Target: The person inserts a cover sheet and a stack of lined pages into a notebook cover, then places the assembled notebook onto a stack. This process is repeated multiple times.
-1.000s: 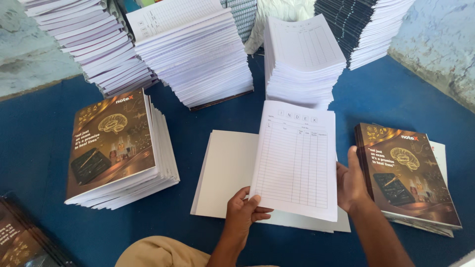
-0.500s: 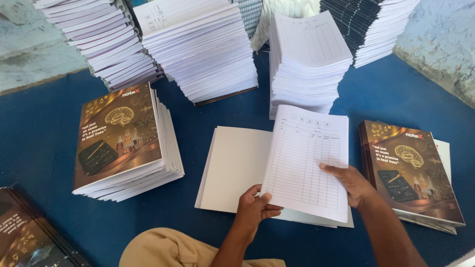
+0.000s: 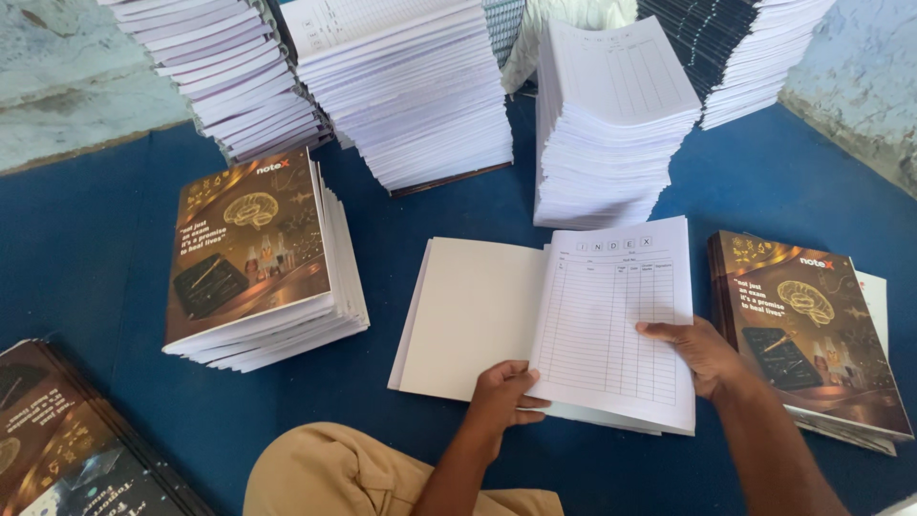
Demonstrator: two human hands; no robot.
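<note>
Ruled index sheet (image 3: 611,320), centre frame: left hand (image 3: 501,392) pinches its lower edge, right hand (image 3: 702,354) lies flat on it; square edges with blank cover (image 3: 473,315) beneath.

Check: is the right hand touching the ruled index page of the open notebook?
Touching. The head view shows the right hand lying flat on the ruled index page, fingers spread on its right part with no gap; the left hand grips the page's lower edge.

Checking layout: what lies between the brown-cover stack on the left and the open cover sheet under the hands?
Head view: only bare blue floor covering lies between the brown-cover stack and the open cover sheet; nothing rests on it.
</note>
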